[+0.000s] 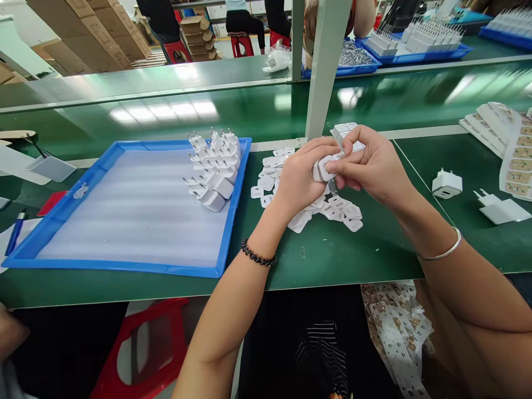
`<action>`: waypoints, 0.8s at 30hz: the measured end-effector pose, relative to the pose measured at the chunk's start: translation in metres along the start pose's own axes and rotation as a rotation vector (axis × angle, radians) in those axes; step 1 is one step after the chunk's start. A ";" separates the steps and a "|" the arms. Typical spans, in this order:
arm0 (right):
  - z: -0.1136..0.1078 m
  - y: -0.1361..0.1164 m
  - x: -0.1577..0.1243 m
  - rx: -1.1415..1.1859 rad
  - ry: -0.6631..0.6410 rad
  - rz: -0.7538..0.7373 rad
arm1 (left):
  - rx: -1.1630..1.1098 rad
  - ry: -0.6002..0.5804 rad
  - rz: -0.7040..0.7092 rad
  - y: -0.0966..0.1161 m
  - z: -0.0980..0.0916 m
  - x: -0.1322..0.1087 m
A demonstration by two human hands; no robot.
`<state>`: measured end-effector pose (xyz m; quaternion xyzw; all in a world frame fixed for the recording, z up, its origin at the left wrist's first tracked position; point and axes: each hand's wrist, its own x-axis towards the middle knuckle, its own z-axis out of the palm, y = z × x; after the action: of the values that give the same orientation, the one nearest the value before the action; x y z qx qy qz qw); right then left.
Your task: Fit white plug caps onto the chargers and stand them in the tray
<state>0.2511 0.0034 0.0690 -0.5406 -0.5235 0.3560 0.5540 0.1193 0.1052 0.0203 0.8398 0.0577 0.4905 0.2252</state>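
Note:
My left hand (pixel 305 173) is closed around a white plug charger (pixel 323 169), holding it above the green bench. The thumb and fingers of my right hand (pixel 369 163) pinch at the charger's upper face; whether a thin piece lies between them I cannot make out. Beneath both hands spreads a loose pile of small white rounded-square pieces (pixel 352 212) with print on some. Just behind my fingers sits a white block-like stack (pixel 346 131), partly covered by my right hand. To the left, a blue-rimmed tray (pixel 226 244) bears several white plug chargers (pixel 214 166) with pins upward, grouped at its right side.
A pale post (pixel 328 66) rises behind my hands. On the right lie two white chargers (pixel 447 183) (pixel 501 208) and sticker sheets (pixel 521 158). A blue pen (pixel 15 234) lies far left. Across the bench are blue trays (pixel 432 52) and seated people.

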 end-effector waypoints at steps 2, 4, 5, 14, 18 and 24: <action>-0.001 0.000 0.000 -0.023 0.005 -0.002 | -0.008 0.002 -0.027 0.001 0.001 0.000; -0.002 0.000 0.000 -0.054 0.021 -0.022 | -0.016 0.003 -0.048 0.002 0.002 0.000; -0.002 0.001 0.000 -0.073 0.039 -0.037 | -0.025 0.009 -0.051 0.002 0.002 0.000; -0.002 0.016 0.008 -0.002 0.103 -0.140 | -0.214 0.038 -0.090 0.001 0.009 0.000; -0.001 0.010 0.005 0.196 -0.092 0.025 | -0.270 0.057 -0.085 0.010 0.008 0.003; -0.005 0.005 0.003 0.242 -0.186 0.028 | -0.286 0.037 -0.069 0.019 0.001 0.007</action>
<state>0.2576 0.0061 0.0649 -0.4419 -0.5185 0.4725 0.5592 0.1218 0.0903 0.0334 0.7875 0.0201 0.5011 0.3582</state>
